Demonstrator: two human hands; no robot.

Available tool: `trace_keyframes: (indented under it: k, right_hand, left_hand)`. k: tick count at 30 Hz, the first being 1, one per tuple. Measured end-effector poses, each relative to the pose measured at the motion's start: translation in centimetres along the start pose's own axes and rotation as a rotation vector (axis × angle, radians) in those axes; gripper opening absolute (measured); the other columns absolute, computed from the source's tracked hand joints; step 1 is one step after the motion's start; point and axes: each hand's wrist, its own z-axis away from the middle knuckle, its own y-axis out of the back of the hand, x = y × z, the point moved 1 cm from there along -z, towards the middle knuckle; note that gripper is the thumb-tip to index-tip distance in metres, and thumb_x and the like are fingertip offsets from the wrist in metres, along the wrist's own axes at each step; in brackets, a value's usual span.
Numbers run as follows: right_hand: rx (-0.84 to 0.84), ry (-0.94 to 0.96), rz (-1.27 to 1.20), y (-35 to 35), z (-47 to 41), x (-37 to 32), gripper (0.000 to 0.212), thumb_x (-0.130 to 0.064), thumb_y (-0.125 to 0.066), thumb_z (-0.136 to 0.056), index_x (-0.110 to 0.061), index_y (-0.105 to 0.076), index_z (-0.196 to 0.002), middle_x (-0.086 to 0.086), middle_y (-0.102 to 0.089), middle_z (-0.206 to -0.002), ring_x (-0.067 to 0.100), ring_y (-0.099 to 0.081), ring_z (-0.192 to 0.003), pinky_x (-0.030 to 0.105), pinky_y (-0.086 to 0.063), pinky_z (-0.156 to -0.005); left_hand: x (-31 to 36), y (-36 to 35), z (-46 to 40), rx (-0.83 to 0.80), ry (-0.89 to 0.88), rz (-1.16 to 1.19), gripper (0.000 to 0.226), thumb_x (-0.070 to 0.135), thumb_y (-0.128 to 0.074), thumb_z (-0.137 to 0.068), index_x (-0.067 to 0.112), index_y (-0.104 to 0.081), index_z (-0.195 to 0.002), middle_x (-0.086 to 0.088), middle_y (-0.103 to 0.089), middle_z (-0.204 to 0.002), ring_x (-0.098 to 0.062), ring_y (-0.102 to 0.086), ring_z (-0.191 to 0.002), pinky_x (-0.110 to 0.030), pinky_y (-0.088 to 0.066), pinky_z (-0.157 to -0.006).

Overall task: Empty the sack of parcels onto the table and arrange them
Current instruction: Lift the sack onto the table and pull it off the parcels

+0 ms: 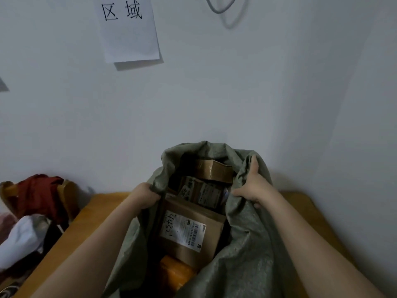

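Sack (242, 244) upright on the counter (90, 218), mouth held open by both your hands.

Your left hand (144, 195) has its fingers curled tight into the left rim; your right hand (254, 187) grips the right rim, thumb up along the cloth, fingers clamped on a fold. Inside: a brown box (189, 231) with a white label marked "4432", a smaller labelled box (200, 192) behind it, a taped box (214, 169) at the back, an orange parcel (175, 269) nearest you. Clothes heap (32, 214) off the counter's left edge. Paper sign (129, 29) on the wall (214, 93) above.
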Motion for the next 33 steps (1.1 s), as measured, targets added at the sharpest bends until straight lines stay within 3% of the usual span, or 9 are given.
trace_keyframes:
  k: [5,9,12,17,19,21,25,29,33]
  right_hand:
    - [0.196,0.175,-0.171,-1.3,0.5,0.8,0.090,-0.006,-0.057,-0.090,-0.045,-0.001,-0.149,0.020,-0.062,-0.109,0.022,-0.063,-0.067,0.030,-0.047,-0.049]
    - [0.169,0.230,-0.161,-1.9,1.1,1.3,0.051,0.004,-0.046,-0.093,-0.026,-0.055,-0.133,0.005,-0.045,-0.144,0.021,-0.056,-0.110,0.015,-0.039,-0.057]
    - [0.160,0.194,-0.178,-2.7,1.4,1.5,0.051,0.008,-0.043,-0.093,-0.019,-0.056,-0.134,0.005,-0.036,-0.152,0.021,-0.040,-0.135,0.017,-0.045,-0.077]
    - [0.097,0.109,-0.273,-3.9,2.1,0.9,0.041,-0.007,-0.045,-0.099,-0.010,-0.049,-0.140,0.006,-0.043,-0.148,0.016,-0.056,-0.114,0.020,-0.047,-0.084]
    - [0.053,0.049,-0.347,-4.9,1.8,1.2,0.027,-0.030,-0.048,-0.100,-0.012,-0.065,-0.112,0.002,-0.064,-0.111,0.013,-0.061,-0.099,0.036,-0.044,-0.103]
    - [0.030,0.011,-0.412,-5.6,1.8,1.3,0.041,-0.052,-0.049,-0.095,-0.015,-0.057,-0.079,-0.003,-0.052,-0.069,0.010,-0.055,-0.065,0.045,-0.050,-0.097]
    - [0.045,0.025,-0.386,-6.5,1.8,1.3,0.069,-0.060,-0.053,-0.089,-0.012,-0.049,-0.138,0.001,-0.053,-0.136,0.018,-0.052,-0.122,0.034,-0.046,-0.099]
    - [0.128,0.049,-0.224,-7.3,1.4,0.9,0.073,-0.063,-0.053,-0.086,-0.014,-0.047,-0.140,0.001,-0.049,-0.141,0.020,-0.048,-0.128,0.038,-0.042,-0.105]
    - [0.155,0.040,-0.071,-8.7,0.8,0.6,0.070,-0.062,-0.050,-0.088,-0.016,-0.046,-0.142,0.000,-0.047,-0.144,0.018,-0.045,-0.131,0.037,-0.039,-0.107]
  left_hand:
    - [1.0,-0.4,0.1,0.016,-0.062,0.223,0.005,0.006,-0.060,-0.087,0.007,-0.064,-0.090,-0.014,-0.065,-0.091,-0.026,-0.060,-0.079,-0.033,-0.049,-0.072]
    - [2.6,-1.5,0.2,0.046,-0.109,0.358,0.017,0.005,-0.060,-0.087,0.013,-0.059,-0.072,-0.013,-0.064,-0.084,-0.027,-0.061,-0.078,-0.035,-0.052,-0.072]
    - [3.8,-2.2,0.5,0.048,-0.134,0.502,0.012,0.006,-0.062,-0.088,0.006,-0.063,-0.075,-0.021,-0.068,-0.089,-0.035,-0.066,-0.083,-0.045,-0.055,-0.078]
    - [5.3,-4.6,1.6,-0.059,-0.198,0.651,0.017,0.004,-0.060,-0.091,0.003,-0.066,-0.075,-0.015,-0.066,-0.074,-0.028,-0.063,-0.066,-0.040,-0.057,-0.068]
    - [5.2,-6.3,1.8,-0.112,-0.198,0.680,0.018,0.002,-0.058,-0.092,0.002,-0.070,-0.078,-0.018,-0.069,-0.080,-0.033,-0.067,-0.074,-0.044,-0.058,-0.073]
    - [4.9,-8.1,2.1,-0.152,-0.205,0.679,0.018,0.002,-0.056,-0.092,-0.002,-0.072,-0.085,-0.022,-0.071,-0.087,-0.038,-0.069,-0.082,-0.050,-0.058,-0.078]
    - [4.6,-10.1,1.9,-0.236,-0.272,0.717,0.017,0.002,-0.057,-0.093,-0.001,-0.074,-0.092,-0.021,-0.073,-0.090,-0.036,-0.070,-0.086,-0.048,-0.058,-0.080]
    - [4.6,-11.1,2.4,-0.346,-0.419,0.645,0.010,0.001,-0.065,-0.088,-0.002,-0.073,-0.093,-0.010,-0.071,-0.080,-0.012,-0.066,-0.069,-0.023,-0.054,-0.063]
    - [4.5,-12.2,2.7,-0.367,-0.392,0.609,0.014,-0.010,-0.058,-0.079,-0.005,-0.071,-0.081,-0.013,-0.068,-0.069,-0.013,-0.064,-0.058,-0.025,-0.049,-0.054]
